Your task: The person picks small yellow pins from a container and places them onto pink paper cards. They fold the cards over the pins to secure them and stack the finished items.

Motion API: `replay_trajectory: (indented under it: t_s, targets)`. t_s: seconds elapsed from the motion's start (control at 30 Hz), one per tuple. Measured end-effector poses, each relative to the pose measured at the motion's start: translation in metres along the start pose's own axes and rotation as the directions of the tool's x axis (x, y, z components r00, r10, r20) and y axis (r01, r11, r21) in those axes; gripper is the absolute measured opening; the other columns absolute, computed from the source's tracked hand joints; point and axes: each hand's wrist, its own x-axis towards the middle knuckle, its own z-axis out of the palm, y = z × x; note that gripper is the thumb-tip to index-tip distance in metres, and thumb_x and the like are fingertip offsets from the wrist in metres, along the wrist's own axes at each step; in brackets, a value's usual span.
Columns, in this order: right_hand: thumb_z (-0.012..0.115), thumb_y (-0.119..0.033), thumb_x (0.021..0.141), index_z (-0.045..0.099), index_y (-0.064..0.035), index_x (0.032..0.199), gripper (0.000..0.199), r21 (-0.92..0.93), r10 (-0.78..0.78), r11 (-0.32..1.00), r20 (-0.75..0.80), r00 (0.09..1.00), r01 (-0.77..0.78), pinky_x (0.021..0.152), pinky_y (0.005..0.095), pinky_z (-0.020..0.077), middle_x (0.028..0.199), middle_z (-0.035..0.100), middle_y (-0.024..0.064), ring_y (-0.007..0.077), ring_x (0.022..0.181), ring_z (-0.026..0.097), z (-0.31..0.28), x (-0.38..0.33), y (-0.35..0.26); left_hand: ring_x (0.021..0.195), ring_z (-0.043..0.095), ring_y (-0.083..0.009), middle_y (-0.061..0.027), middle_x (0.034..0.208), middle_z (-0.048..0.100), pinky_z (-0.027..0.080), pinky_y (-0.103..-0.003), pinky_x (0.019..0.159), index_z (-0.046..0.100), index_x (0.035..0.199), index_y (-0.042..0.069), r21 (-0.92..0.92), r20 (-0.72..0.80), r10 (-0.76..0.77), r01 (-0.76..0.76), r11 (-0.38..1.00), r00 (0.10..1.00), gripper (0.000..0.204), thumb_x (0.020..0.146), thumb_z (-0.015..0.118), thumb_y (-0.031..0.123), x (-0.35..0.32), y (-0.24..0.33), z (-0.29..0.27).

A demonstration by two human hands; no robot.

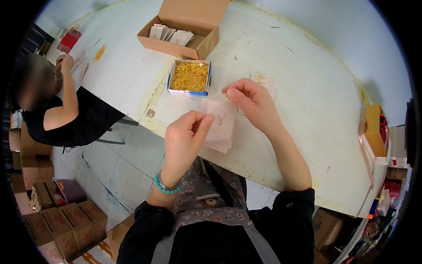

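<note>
While the left hand point(184, 134) pinches the left side of a pale card point(224, 121) near the table point(307, 141) edge, the right hand point(257, 105) has its thumb and fingertips together beside the card's upper corner, and I cannot tell whether something is between them. Under this card show other papers point(221, 146), and beyond stands a small box point(188, 93) full of golden pieces point(190, 75). Farther, an open brown box point(169, 48) holds stacked cards point(181, 38).
</note>
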Motion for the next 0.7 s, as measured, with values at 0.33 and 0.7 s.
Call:
replay_trajectory:
  t_s: [0.33,0.7]
  targets:
    - [0.060,-0.011,0.087,0.062,-0.0018,0.088,0.009,-0.439,-0.014,0.889,-0.313,0.950,-0.131,0.064,0.0243,0.0455,0.079,0.064,0.0038,0.0105,0.070,0.057,-0.062,0.004,0.044,0.073,0.059,-0.0210,-0.0060,0.087,0.063,0.048,-0.030,0.060,0.063,0.097,0.005,0.454,-0.054,0.376,-0.313,0.834,0.925,0.035,0.069,0.077,0.019,0.013,-0.012,0.010]
    - [0.071,-0.016,0.072,0.068,-0.0124,0.078,0.008,-0.715,-0.484,0.561,0.128,0.866,0.419,0.077,0.0360,0.0445,0.084,0.066,0.0025,0.0231,0.088,0.055,0.017,0.071,0.041,0.057,0.058,-0.0200,-0.0033,0.065,0.059,0.046,-0.032,0.052,0.063,0.094,0.008,0.291,0.002,0.024,-0.023,0.956,1.000,0.031,0.071,0.075,0.025,0.014,-0.018,0.012]
